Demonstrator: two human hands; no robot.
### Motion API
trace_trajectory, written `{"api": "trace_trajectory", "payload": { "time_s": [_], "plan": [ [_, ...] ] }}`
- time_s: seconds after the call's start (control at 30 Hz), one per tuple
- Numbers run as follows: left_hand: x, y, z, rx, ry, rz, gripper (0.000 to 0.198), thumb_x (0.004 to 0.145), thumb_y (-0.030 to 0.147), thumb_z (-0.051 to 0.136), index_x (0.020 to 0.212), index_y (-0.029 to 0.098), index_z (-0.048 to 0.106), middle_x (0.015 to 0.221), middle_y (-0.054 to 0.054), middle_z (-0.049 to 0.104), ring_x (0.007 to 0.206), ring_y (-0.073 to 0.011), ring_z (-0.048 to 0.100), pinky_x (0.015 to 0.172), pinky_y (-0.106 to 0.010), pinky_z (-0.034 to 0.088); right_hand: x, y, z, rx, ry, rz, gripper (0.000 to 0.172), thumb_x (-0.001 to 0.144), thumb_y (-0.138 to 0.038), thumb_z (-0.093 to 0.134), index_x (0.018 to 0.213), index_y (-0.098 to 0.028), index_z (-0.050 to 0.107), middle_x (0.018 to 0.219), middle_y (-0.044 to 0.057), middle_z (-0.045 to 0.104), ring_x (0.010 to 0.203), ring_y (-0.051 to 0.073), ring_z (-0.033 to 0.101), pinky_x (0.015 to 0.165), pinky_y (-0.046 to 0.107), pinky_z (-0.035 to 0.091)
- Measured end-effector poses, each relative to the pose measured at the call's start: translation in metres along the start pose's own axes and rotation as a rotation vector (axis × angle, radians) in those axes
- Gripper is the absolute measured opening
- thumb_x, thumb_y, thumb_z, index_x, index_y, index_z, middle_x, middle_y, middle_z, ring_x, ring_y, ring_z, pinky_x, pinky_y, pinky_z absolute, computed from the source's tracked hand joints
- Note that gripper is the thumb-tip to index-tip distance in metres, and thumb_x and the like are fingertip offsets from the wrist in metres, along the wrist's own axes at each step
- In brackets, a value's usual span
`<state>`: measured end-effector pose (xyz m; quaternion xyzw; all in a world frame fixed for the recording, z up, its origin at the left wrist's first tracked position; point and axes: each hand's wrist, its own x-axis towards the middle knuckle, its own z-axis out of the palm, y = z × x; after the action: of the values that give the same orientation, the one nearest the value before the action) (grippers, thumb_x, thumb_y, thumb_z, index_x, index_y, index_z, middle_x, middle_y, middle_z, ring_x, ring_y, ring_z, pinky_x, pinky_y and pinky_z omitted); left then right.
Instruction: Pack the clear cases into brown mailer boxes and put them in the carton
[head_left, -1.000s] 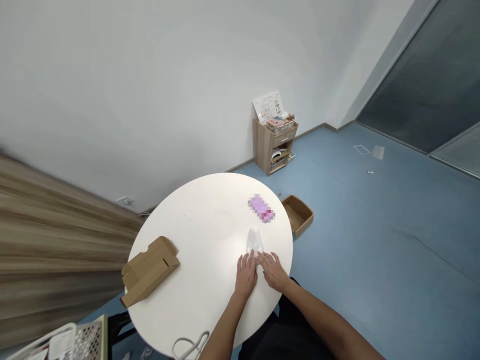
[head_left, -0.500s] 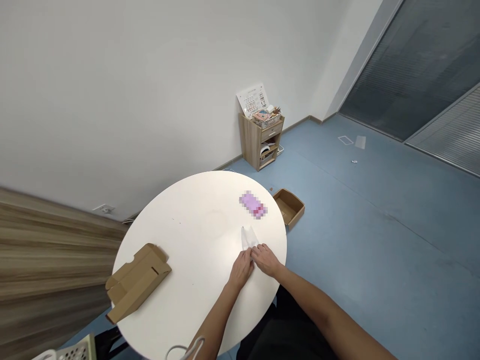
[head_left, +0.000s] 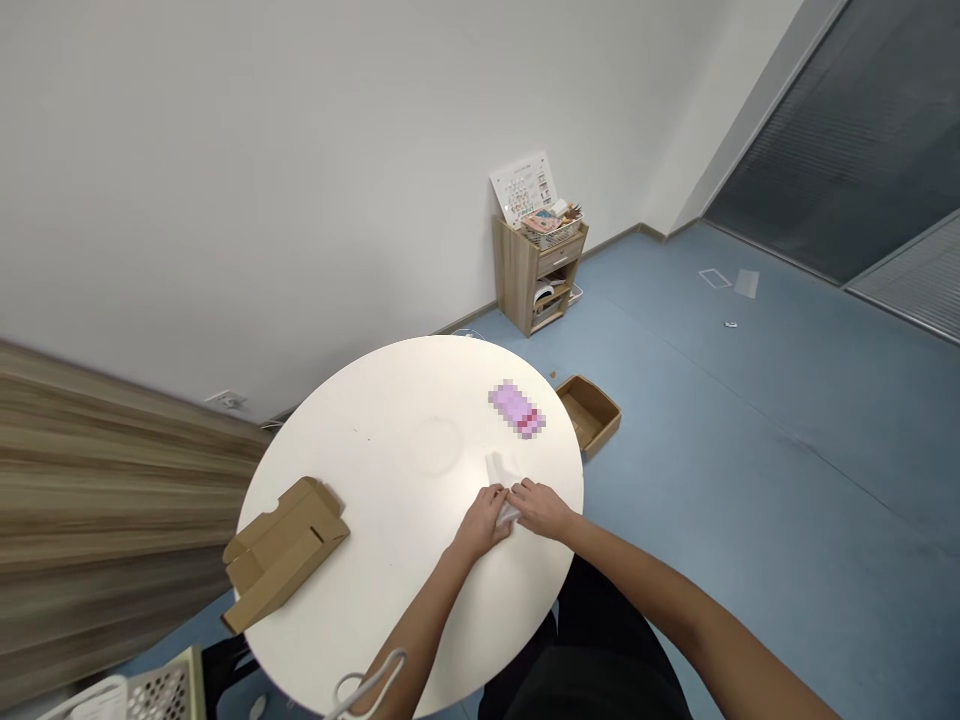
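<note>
1. Fingers of the left hand (head_left: 482, 522) and right hand (head_left: 540, 508), spread out one second earlier, have curled inward in the head view;
2. Grip: both hands are closed at the fingertips, pinching the white piece (head_left: 495, 470) side by side; finger undersides are hidden;
3. Location: the white piece is at the right side of the round table (head_left: 405, 500); the pixelated purple item (head_left: 517, 408) lies near it, farther off; the cardboard box (head_left: 289, 550) lies well apart, left;
4. Handling, as judged: light, soft, easily creased, possibly slippery; hold opposite side edges with fingertips; avoid hard pulling;
5. Appearance: thin, pale, wrinkled; portions show beyond the fingers and between the hands; film or tissue, cannot tell.
</note>
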<state>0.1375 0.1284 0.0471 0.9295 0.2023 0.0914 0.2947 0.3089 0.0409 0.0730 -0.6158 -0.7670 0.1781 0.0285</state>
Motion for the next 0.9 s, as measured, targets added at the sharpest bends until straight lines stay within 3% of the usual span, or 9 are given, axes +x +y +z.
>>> {"api": "trace_trajectory", "payload": {
  "time_s": [0.1, 0.2, 0.33, 0.4, 0.53, 0.7, 0.8, 0.9],
  "plan": [
    [0.012, -0.003, -0.019, -0.157, -0.036, -0.108, 0.044, 0.075, 0.020, 0.061, 0.119, 0.023, 0.055, 0.107, -0.006, 0.057, 0.088, -0.0195, 0.059, 0.077, -0.033, 0.052, 0.012, 0.012, -0.013, 0.087, 0.016, 0.028, 0.029, 0.090, -0.025, 0.053, 0.119, -0.022, 0.055, 0.110, 0.008, 0.060, 0.099, 0.024, 0.052, 0.072, 0.032, 0.047],
    [0.022, -0.010, -0.029, -0.285, -0.003, -0.238, 0.039, 0.082, 0.029, 0.057, 0.120, 0.025, 0.055, 0.100, -0.002, 0.062, 0.086, -0.0175, 0.061, 0.079, -0.031, 0.050, 0.032, 0.031, -0.024, 0.240, -0.009, 0.026, 0.024, 0.094, -0.031, 0.050, 0.114, -0.021, 0.060, 0.108, 0.007, 0.062, 0.097, 0.022, 0.054, 0.080, 0.034, 0.047],
    [0.028, -0.022, -0.024, -0.392, 0.076, -0.438, 0.034, 0.091, 0.039, 0.047, 0.122, 0.027, 0.049, 0.085, 0.003, 0.064, 0.076, -0.0155, 0.061, 0.074, -0.029, 0.049, 0.061, 0.050, -0.028, 0.497, -0.054, 0.103, 0.030, 0.093, -0.035, 0.052, 0.117, -0.021, 0.062, 0.109, 0.007, 0.063, 0.103, 0.023, 0.056, 0.088, 0.034, 0.044],
    [0.030, -0.027, -0.017, -0.367, 0.162, -0.495, 0.031, 0.093, 0.039, 0.044, 0.120, 0.026, 0.051, 0.088, 0.001, 0.065, 0.080, -0.0162, 0.062, 0.075, -0.030, 0.049, 0.073, 0.052, -0.025, 0.559, -0.032, 0.153, 0.030, 0.092, -0.034, 0.053, 0.119, -0.023, 0.062, 0.110, 0.006, 0.063, 0.105, 0.022, 0.056, 0.088, 0.032, 0.044],
    [0.036, -0.034, -0.001, -0.096, 0.345, -0.574, 0.027, 0.090, 0.034, 0.050, 0.111, 0.023, 0.062, 0.104, -0.007, 0.059, 0.096, -0.0218, 0.057, 0.085, -0.037, 0.047, 0.084, 0.045, -0.015, 0.403, 0.073, 0.212, 0.028, 0.094, -0.033, 0.049, 0.117, -0.025, 0.063, 0.111, 0.007, 0.060, 0.105, 0.023, 0.053, 0.086, 0.033, 0.045],
    [0.043, -0.026, 0.010, 0.098, 0.301, -0.703, 0.029, 0.092, 0.032, 0.049, 0.116, 0.024, 0.064, 0.102, -0.007, 0.056, 0.095, -0.0226, 0.054, 0.081, -0.036, 0.044, 0.071, 0.020, 0.005, 0.103, 0.212, 0.192, 0.037, 0.091, -0.018, 0.049, 0.127, -0.023, 0.055, 0.130, 0.011, 0.054, 0.116, 0.028, 0.047, 0.091, 0.041, 0.045],
    [0.044, -0.015, 0.012, 0.131, 0.298, -0.762, 0.034, 0.094, 0.032, 0.046, 0.125, 0.024, 0.057, 0.106, -0.008, 0.056, 0.097, -0.0229, 0.053, 0.083, -0.036, 0.043, 0.054, 0.006, 0.019, 0.090, 0.248, 0.137, 0.045, 0.089, -0.018, 0.051, 0.134, -0.023, 0.050, 0.136, 0.010, 0.052, 0.125, 0.029, 0.042, 0.098, 0.044, 0.043],
    [0.036, -0.012, 0.002, 0.148, 0.365, -0.764, 0.037, 0.092, 0.033, 0.048, 0.128, 0.022, 0.055, 0.113, -0.010, 0.056, 0.104, -0.0248, 0.052, 0.087, -0.038, 0.043, 0.045, 0.002, 0.023, 0.116, 0.220, 0.154, 0.053, 0.085, -0.019, 0.055, 0.138, -0.020, 0.046, 0.142, 0.011, 0.047, 0.131, 0.030, 0.037, 0.099, 0.043, 0.045]
  ]
}}
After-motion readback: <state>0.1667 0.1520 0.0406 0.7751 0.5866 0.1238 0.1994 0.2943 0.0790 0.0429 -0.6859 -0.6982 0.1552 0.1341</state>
